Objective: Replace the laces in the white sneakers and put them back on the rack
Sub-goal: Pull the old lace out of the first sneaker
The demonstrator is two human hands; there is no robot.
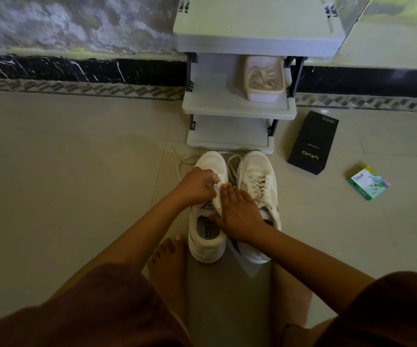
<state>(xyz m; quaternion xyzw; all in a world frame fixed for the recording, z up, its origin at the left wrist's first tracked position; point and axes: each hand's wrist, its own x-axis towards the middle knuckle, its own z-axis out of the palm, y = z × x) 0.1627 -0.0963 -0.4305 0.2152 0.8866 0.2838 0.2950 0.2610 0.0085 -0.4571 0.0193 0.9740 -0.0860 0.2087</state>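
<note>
Two white sneakers stand side by side on the floor in front of the rack. The left sneaker has no lacing across its front, and a loose white lace trails from its toe onto the tiles. My left hand pinches the lace over that shoe's tongue. My right hand lies flat on the same shoe's right side, thumb at the opening, fingers straight. The right sneaker is laced. A white tub of laces sits on the rack's middle shelf.
A black phone box lies on the tiles right of the rack, and a small green box lies further right. My bare foot is just left of the left sneaker. The wall with a black skirting runs behind the rack.
</note>
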